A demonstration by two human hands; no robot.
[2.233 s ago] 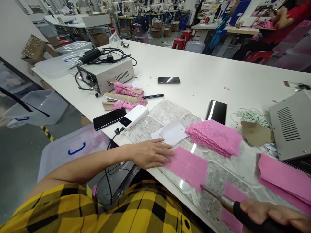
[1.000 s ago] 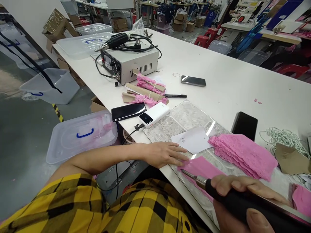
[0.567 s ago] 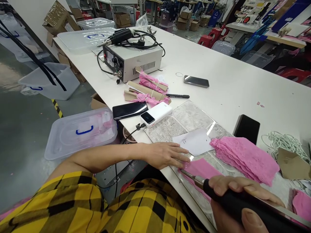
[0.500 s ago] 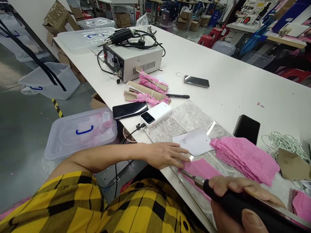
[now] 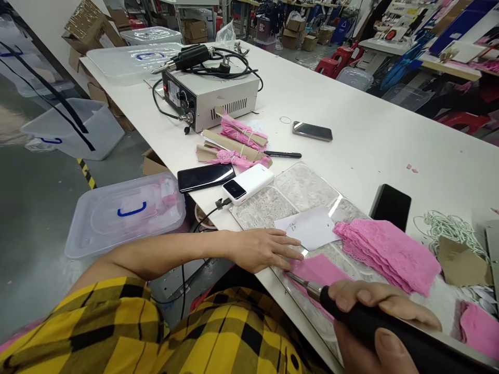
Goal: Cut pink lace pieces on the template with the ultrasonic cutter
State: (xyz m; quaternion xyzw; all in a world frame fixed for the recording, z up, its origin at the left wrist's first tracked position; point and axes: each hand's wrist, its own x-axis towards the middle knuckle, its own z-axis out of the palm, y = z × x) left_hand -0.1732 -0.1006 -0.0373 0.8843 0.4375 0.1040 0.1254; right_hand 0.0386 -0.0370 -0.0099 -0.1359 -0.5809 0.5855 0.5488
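Pink, flat rectangular fabric piece [image 5: 317, 270] on mottled glassy mat [image 5: 300, 187], pinned by flat, open left hand [image 5: 265, 250] at 9 o'clock; right hand [image 5: 374, 322] at 5 o'clock gripping black-handled, metal-tipped cutting tool [image 5: 351, 314], tip on fabric. Scalloped pink lace stack [image 5: 390, 252] at 2 o'clock.

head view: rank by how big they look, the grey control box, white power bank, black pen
1. grey control box, clearly largest
2. white power bank
3. black pen, thinnest

The box lies farthest from the camera yet looks biggest, so the order is safe.
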